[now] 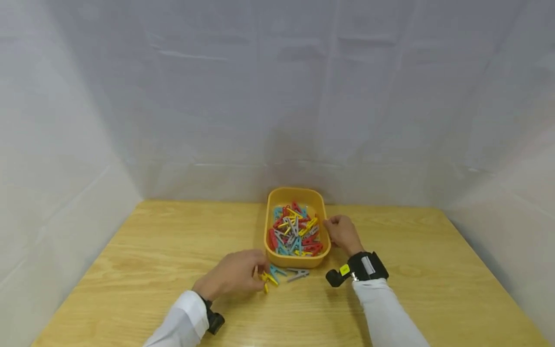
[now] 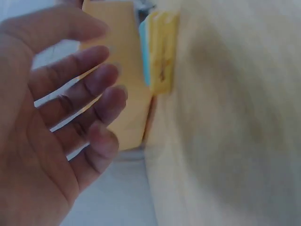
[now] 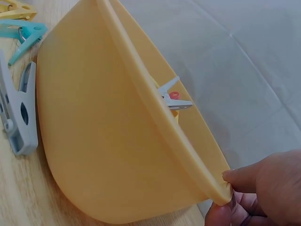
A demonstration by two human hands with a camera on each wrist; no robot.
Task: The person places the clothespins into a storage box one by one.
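A yellow-orange plastic tub (image 1: pixel 295 191) stands mid-table, holding several red, blue, yellow and grey clothes pegs (image 1: pixel 295 232). My right hand (image 1: pixel 337 230) pinches the tub's right rim; in the right wrist view its fingertips (image 3: pixel 235 181) curl over the rim edge of the tub (image 3: pixel 103 141). My left hand (image 1: pixel 251 273) hovers at the tub's near-left corner with its fingers spread and relaxed (image 2: pixel 99 80), holding nothing. Just by its fingertips lie a yellow peg (image 1: pixel 266 280), a blue peg (image 1: pixel 277 271) and a grey peg (image 1: pixel 297 274) on the table.
The wooden table (image 1: pixel 151 250) is walled by white sheeting at the back and on both sides. Loose pegs lie in front of the tub: grey peg (image 3: pixel 19 117), blue peg (image 3: pixel 23 37). A yellow peg (image 2: pixel 162 52) lies beside the tub (image 2: pixel 117 70).
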